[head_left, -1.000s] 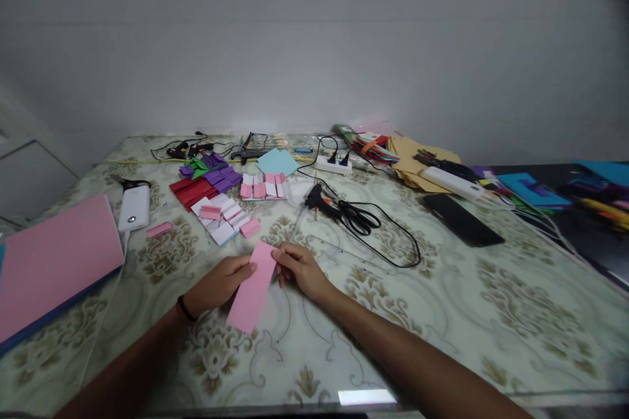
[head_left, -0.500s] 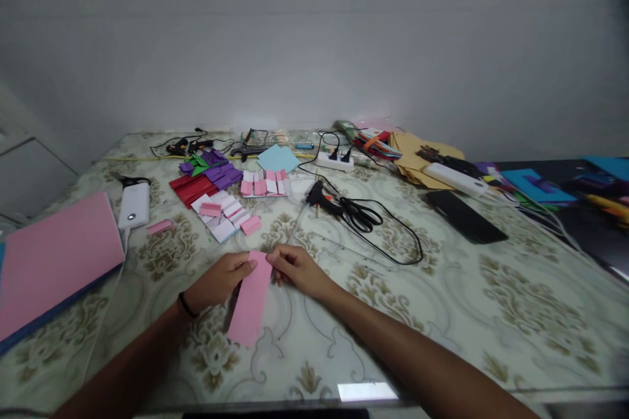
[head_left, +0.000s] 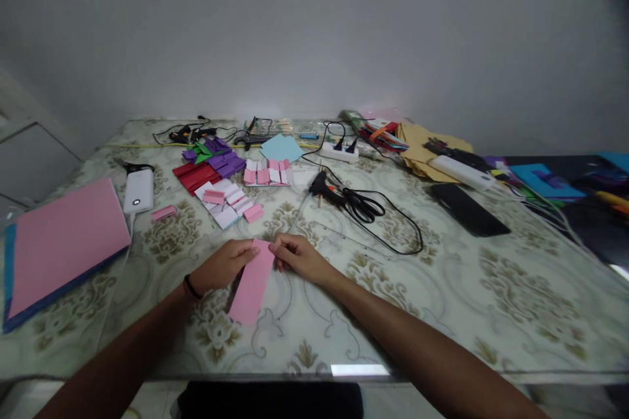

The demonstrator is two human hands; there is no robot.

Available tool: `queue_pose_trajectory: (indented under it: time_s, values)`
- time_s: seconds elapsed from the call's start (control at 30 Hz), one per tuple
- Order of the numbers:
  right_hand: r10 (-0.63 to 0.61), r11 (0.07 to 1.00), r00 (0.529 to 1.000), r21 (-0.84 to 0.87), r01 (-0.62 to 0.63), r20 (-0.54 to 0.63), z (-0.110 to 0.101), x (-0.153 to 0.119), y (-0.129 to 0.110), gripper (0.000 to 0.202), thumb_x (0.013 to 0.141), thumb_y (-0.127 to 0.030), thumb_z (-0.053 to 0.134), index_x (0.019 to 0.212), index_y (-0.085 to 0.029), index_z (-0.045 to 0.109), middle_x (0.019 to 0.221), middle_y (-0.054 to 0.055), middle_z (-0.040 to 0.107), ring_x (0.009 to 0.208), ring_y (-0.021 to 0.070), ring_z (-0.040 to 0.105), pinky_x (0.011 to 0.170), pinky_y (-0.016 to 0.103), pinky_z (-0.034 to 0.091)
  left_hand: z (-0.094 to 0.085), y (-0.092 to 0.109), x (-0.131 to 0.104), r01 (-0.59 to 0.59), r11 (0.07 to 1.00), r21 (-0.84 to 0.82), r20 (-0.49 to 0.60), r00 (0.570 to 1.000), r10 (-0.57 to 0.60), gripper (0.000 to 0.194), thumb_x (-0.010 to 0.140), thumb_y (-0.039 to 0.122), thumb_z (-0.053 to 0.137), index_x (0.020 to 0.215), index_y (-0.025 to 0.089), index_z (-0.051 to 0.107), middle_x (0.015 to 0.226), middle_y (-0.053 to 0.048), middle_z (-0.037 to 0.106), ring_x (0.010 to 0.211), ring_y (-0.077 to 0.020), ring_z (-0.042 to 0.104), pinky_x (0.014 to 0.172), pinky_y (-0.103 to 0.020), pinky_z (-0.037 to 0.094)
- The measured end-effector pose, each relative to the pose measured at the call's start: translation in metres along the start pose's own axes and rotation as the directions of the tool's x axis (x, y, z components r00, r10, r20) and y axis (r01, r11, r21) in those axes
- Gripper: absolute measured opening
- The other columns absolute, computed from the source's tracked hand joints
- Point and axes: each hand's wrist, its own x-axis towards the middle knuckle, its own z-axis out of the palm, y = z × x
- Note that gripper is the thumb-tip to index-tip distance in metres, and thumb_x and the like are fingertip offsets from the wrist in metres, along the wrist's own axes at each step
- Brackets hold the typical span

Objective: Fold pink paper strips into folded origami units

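A strip of pink paper [head_left: 252, 288] is held by its far end between both hands, its near end slanting down toward the table's front. My left hand [head_left: 223, 265] pinches the left edge, thumb on top. At the top right corner my right hand [head_left: 297, 256] grips the strip between thumb and fingers. Just beyond the hands lie folded white and pink paper pieces [head_left: 227, 203], with a small folded pink piece [head_left: 164, 212] off to the left. A black glue gun [head_left: 324, 190] rests on the table ahead of my right hand.
Pink sheets [head_left: 69, 245] are stacked at left, beside a white power bank [head_left: 139, 191] and scissors [head_left: 135, 166]. Red folded paper [head_left: 195, 177] and light blue paper [head_left: 282, 148] lie farther back. A power strip [head_left: 339, 152], brown envelopes [head_left: 417, 147] and a black phone [head_left: 469, 209] are rightward.
The camera view has tilted down slightly, so the table's front edge shows more. Both hands keep their pinch on the pink strip, with little visible movement.
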Motion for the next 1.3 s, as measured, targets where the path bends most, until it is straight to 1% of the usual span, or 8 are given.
queue_pose_trajectory:
  time_s: [0.17,0.37,0.57,0.7,0.83,1.07,1.23,1.3]
  values:
    - [-0.062,0.987,0.992,-0.142,0.077,0.109,0.0000,-0.0005,-0.0022,0.052,0.099,-0.057,0.050,0.068,-0.016,0.057,0.059,-0.002,0.055,0.052,0.0085,0.046,0.053,0.020,0.036,-0.0012,0.0035,0.0001,-0.024,0.999,0.026,-0.051,0.998,0.025,0.038,0.100,0.044,0.042,0.076,0.016,0.052,0.070,0.002,0.052,0.067,-0.0140,0.045,0.064,-0.027,0.037]
    - [-0.074,0.972,0.993,-0.214,0.093,0.097,-0.0001,-0.0012,-0.0025,0.053,0.100,-0.055,0.049,0.066,-0.015,0.058,0.056,-0.001,0.054,0.050,0.0082,0.044,0.051,0.020,0.034,-0.0002,0.0047,0.0009,-0.052,0.994,0.096,-0.032,0.998,0.055,0.036,0.101,0.041,0.040,0.082,0.016,0.058,0.077,0.000,0.061,0.071,-0.0152,0.051,0.067,-0.027,0.039]
    - [-0.095,0.955,0.993,-0.276,0.111,0.072,-0.0030,-0.0020,-0.0036,0.052,0.100,-0.052,0.049,0.065,-0.015,0.059,0.055,-0.002,0.056,0.049,0.0084,0.044,0.052,0.020,0.034,0.0022,0.0026,0.0018,0.015,0.994,0.112,-0.036,0.999,-0.011,0.039,0.100,0.045,0.040,0.074,0.018,0.053,0.063,0.001,0.054,0.059,-0.0143,0.051,0.058,-0.027,0.038]
    - [-0.081,0.960,0.996,-0.266,0.088,0.037,-0.0034,-0.0009,-0.0021,0.052,0.099,-0.056,0.050,0.067,-0.016,0.061,0.055,-0.001,0.060,0.050,0.0097,0.050,0.055,0.021,0.038,0.0011,0.0029,0.0030,0.037,0.995,0.098,-0.015,0.999,-0.035,0.042,0.098,0.050,0.044,0.076,0.016,0.056,0.064,0.001,0.055,0.059,-0.0146,0.053,0.056,-0.026,0.038]
    - [-0.053,0.968,0.999,-0.245,0.053,0.008,-0.0024,-0.0004,-0.0010,0.054,0.099,-0.059,0.049,0.068,-0.016,0.061,0.054,-0.001,0.058,0.050,0.0098,0.050,0.054,0.021,0.038,-0.0001,0.0045,0.0027,0.034,0.993,0.109,-0.014,0.999,-0.033,0.044,0.097,0.051,0.044,0.073,0.016,0.055,0.062,0.001,0.053,0.058,-0.0139,0.051,0.055,-0.026,0.038]
    - [-0.080,0.976,0.995,-0.199,0.091,0.064,-0.0021,-0.0019,-0.0038,0.053,0.097,-0.058,0.053,0.065,-0.016,0.058,0.056,-0.002,0.056,0.050,0.0087,0.047,0.053,0.021,0.037,0.0009,0.0048,0.0014,0.028,1.000,0.013,-0.058,0.998,-0.027,0.042,0.096,0.052,0.046,0.076,0.016,0.057,0.062,0.002,0.054,0.058,-0.0139,0.052,0.055,-0.025,0.040]
    - [-0.048,0.982,0.999,-0.183,0.044,-0.015,-0.0020,-0.0011,0.0003,0.054,0.097,-0.059,0.052,0.065,-0.016,0.057,0.055,-0.001,0.057,0.049,0.0090,0.048,0.051,0.021,0.037,-0.0002,0.0067,0.0007,0.093,0.996,0.011,0.038,0.995,-0.094,0.042,0.097,0.051,0.046,0.083,0.014,0.062,0.055,0.003,0.053,0.050,-0.0134,0.051,0.051,-0.024,0.037]
    - [-0.024,0.989,0.999,-0.150,0.020,-0.029,-0.0018,-0.0008,0.0016,0.053,0.096,-0.061,0.052,0.067,-0.017,0.057,0.056,-0.002,0.057,0.048,0.0091,0.048,0.050,0.021,0.037,-0.0005,0.0076,0.0004,0.089,0.995,0.048,0.036,0.995,-0.091,0.044,0.097,0.051,0.046,0.080,0.014,0.063,0.053,0.003,0.051,0.048,-0.0124,0.047,0.049,-0.024,0.034]
